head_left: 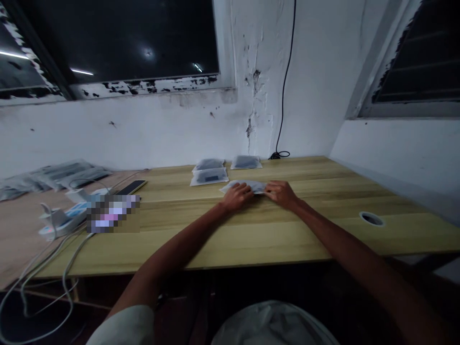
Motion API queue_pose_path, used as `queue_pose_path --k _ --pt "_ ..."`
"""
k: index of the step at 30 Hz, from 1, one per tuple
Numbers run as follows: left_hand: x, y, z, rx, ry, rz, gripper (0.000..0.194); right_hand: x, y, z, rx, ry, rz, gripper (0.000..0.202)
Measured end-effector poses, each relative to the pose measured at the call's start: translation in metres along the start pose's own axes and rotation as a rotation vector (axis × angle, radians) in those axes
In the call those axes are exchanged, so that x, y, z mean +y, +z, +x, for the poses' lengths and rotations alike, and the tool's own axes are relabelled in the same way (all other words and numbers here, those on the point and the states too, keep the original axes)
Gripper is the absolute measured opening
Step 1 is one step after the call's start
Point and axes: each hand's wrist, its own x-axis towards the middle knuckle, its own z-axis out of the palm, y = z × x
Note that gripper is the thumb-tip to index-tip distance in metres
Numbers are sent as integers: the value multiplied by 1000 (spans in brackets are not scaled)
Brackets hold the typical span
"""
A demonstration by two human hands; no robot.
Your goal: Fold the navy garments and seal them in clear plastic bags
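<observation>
A frosted, translucent plastic packet (258, 185) with something dark inside lies on the wooden table. My left hand (237, 196) has its fingers curled over the packet's left part and front edge. At the right end, my right hand (282, 193) pinches the packet's edge between thumb and fingers. Both hands cover parts of the packet, and what it contains cannot be made out. Just beyond, to the left, are two similar packets (209, 177), the farther one partly overlapped. Another packet (246, 162) lies near the wall.
A power strip (72, 216) with plugs and white cables sits at the left, beside a dark phone (132, 187) and a pixelated blurred object (113, 213). Several packets (61, 175) are piled at the far left. A cable hole (372, 219) pierces the table (323, 235) at the right.
</observation>
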Motion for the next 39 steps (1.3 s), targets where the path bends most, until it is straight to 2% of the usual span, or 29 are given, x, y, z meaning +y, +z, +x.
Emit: queue_pose_path --k 4,7,8,10,11,13,14,16,19,21,23,25,27,30,32,34,39 --pt "-36 7 -18 -14 -205 6 27 42 -11 -12 124 229 22 21" --pt "-51 21 -33 -4 -313 -111 25 65 -2 -26 -12 262 52 18" --pt "-55 27 -37 3 -359 -157 32 70 3 -30 -54 277 34 22" --pt "-61 37 -44 -36 -447 -244 55 80 12 -37 -104 363 -55 33" --pt "-64 41 -47 -85 -472 -281 63 84 16 -41 -120 423 -107 34" --pt "-69 45 -52 -183 -476 -337 64 91 22 -47 -146 513 -175 27" --pt "-70 45 -53 -200 -464 -353 62 93 24 -49 -147 532 -187 24" --pt "-69 43 -54 -141 -442 -350 60 94 26 -52 -113 553 -189 19" --pt "-63 35 -48 -21 -367 -315 47 82 24 -47 12 615 -201 18" --pt "-56 31 -41 -37 -280 -297 26 67 20 -38 105 597 -209 21" --pt "-46 28 -34 -66 -219 -273 21 45 16 -27 153 497 -183 23" --pt "-32 25 -26 -41 -203 -242 25 20 14 -17 124 357 -119 25" --pt "-14 23 -19 6 -193 -213 30 -5 16 -9 38 185 -65 28" --pt "14 18 -9 27 -124 -186 34 -32 23 -4 -108 7 -84 16" --pt "27 14 -5 22 -90 -182 32 -40 26 -3 -160 -31 -132 6" --pt "33 12 -3 17 -86 -185 30 -42 27 -3 -172 -40 -166 7" --pt "21 8 -2 1 -85 -196 22 -26 19 0 -89 15 -124 8"
